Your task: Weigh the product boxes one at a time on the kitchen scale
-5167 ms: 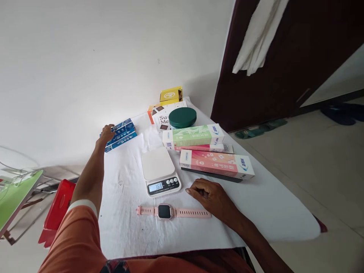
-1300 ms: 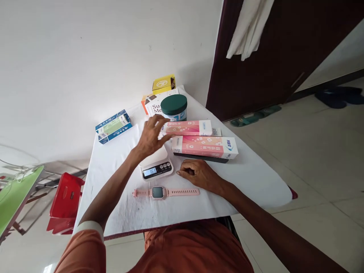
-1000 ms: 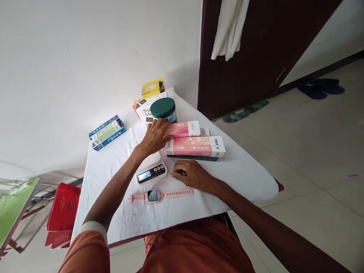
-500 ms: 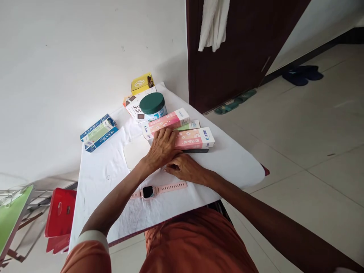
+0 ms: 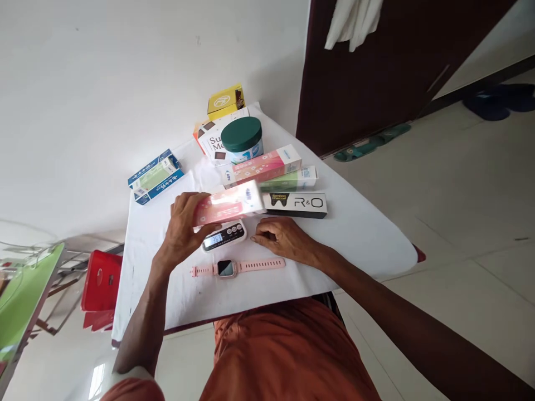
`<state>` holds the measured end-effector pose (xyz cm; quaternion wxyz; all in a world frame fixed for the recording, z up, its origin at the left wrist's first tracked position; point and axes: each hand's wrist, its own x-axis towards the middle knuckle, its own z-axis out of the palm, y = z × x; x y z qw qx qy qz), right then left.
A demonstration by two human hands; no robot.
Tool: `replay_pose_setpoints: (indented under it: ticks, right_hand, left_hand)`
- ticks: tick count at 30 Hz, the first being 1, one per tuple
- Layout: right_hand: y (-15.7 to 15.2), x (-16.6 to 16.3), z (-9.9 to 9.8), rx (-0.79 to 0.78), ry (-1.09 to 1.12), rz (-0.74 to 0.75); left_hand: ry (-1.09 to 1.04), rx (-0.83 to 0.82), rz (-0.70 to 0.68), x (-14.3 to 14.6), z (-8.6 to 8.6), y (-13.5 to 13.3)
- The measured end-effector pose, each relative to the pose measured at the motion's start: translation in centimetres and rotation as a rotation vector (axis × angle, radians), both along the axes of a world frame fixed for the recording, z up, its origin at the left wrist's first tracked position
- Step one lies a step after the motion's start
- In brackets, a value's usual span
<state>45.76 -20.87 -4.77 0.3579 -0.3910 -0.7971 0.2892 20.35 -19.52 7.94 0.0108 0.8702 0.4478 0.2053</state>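
Note:
My left hand (image 5: pixel 183 227) grips one end of a long pink box (image 5: pixel 230 204) and holds it just above the white digital scale (image 5: pixel 223 239), whose display reads 363. My right hand (image 5: pixel 281 240) rests on the white tabletop (image 5: pixel 359 234) with its fingers curled, beside the scale and holding nothing I can see. A pink smartwatch (image 5: pixel 228 268) lies flat in front of the scale. A black box marked R&O (image 5: pixel 296 204) lies uncovered right of the pink box.
Behind lie another pink box (image 5: pixel 263 165), a green box (image 5: pixel 288 179), a green-lidded jar (image 5: pixel 242 139), a white carton (image 5: pixel 211 142), a yellow box (image 5: pixel 226 101) and blue boxes (image 5: pixel 155 176). A red stool (image 5: pixel 100 281) stands left; a dark door (image 5: pixel 376 83) stands right.
My left hand took the front pink box off the black box and carried it left over the scale. The black R&O box now shows. My right hand stayed put.

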Motion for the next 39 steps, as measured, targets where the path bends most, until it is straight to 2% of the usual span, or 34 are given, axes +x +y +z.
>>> replay_pose_setpoints:
  ticks: [3,5,8,11,14,21,24,34,36,39]
  right_hand:
    - [0.0,0.0,0.0,-0.023,0.013,0.004]
    - [0.0,0.0,0.2,-0.031,0.015,0.003]
    - [-0.1,-0.1,0.5,-0.048,0.013,-0.002]
    - [-0.2,-0.1,0.7,-0.07,0.02,-0.002]
    - [-0.2,0.0,0.8,-0.074,0.027,0.007]
    - [-0.2,-0.1,0.6,-0.069,0.025,0.014]
    - [-0.2,-0.1,0.4,-0.072,0.037,0.013]
    - [-0.1,-0.1,0.5,-0.058,0.029,0.01]
    - [-0.2,0.0,0.6,-0.061,0.032,0.01]
    - [-0.2,0.0,0.8,-0.078,0.032,0.018]
  left_hand:
    - [0.027,-0.054,0.1,-3.4,-1.0,-0.8]
    - [0.048,-0.1,0.124,-4.5,-2.1,-1.0]
    - [0.055,-0.149,0.129,-4.9,-3.8,-0.7]
    - [0.057,-0.163,0.144,-4.6,-4.8,-0.1]
    - [0.074,-0.191,0.161,-4.7,-4.6,0.1]
    - [-0.082,-0.164,0.24,-6.0,-2.1,-1.0]
    - [-0.1,-0.154,0.274,-6.2,-1.6,-1.3]
    - [0.058,-0.258,0.171,-4.2,-3.5,0.2]
    - [0.012,-0.28,0.19,-4.1,-3.5,0.4]
    - [-0.232,-0.37,0.272,-4.6,-3.0,-0.2]
